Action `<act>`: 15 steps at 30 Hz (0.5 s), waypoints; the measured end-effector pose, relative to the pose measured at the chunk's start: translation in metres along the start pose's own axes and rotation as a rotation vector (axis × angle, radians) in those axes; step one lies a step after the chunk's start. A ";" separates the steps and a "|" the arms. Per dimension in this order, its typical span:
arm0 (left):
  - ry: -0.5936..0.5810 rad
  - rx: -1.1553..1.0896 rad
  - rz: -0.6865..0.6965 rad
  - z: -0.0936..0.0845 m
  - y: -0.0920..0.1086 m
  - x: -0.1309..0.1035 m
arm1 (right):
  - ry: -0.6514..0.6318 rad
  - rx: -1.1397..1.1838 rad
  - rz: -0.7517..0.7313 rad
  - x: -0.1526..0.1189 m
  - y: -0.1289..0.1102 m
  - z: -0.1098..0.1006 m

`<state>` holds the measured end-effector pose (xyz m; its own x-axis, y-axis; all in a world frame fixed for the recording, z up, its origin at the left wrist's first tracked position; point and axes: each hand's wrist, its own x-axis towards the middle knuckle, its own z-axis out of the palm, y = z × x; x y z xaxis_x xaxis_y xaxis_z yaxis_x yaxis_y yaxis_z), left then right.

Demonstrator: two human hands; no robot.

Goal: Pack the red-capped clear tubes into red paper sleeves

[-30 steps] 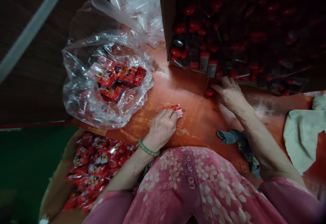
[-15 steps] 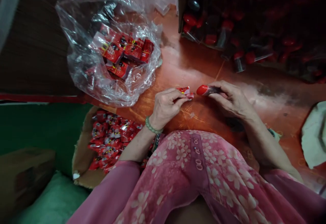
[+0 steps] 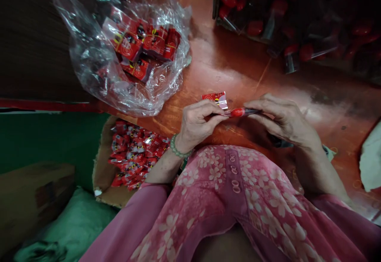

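Note:
My left hand point(image 3: 196, 124), with a green bead bracelet on the wrist, is closed in a pinch. Its fingertips grip a thin, pinkish printed sleeve point(image 3: 226, 112), its far end at the red cap of a small container. My right hand point(image 3: 287, 119) holds that red-capped container point(image 3: 238, 112) sideways between thumb and fingers; its dark or clear body is partly hidden. Just beyond the left fingers is a red printed label point(image 3: 218, 98); whether it lies on the table or is held too, I cannot tell.
A clear plastic bag point(image 3: 137, 99) with banded stacks of red labels point(image 3: 129, 45) lies at the back left. Below it, a cardboard box point(image 3: 102, 166) holds many red wrapped pieces point(image 3: 135, 155). Red-capped clear containers point(image 3: 291, 57) fill a dark area at the back right.
My right hand has brought the red cap to the left fingertips, closing the gap between them. The printed label beyond the left hand shows more fully. The view has shifted slightly.

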<state>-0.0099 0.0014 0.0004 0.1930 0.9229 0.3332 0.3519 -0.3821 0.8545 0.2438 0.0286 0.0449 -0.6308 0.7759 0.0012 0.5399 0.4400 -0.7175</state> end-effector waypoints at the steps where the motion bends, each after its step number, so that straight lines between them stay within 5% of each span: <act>1: -0.005 -0.004 0.007 0.001 0.000 -0.001 | -0.017 -0.018 -0.011 0.000 0.000 -0.001; 9: -0.100 0.003 0.003 0.006 -0.003 -0.008 | -0.241 -0.107 0.014 0.008 -0.008 -0.012; 15: -0.215 -0.096 -0.099 0.005 -0.006 -0.012 | -0.335 0.041 0.008 0.016 -0.008 -0.015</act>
<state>-0.0097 -0.0074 -0.0111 0.3555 0.9205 0.1623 0.2919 -0.2743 0.9163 0.2377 0.0448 0.0607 -0.7786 0.5842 -0.2289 0.5270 0.4109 -0.7440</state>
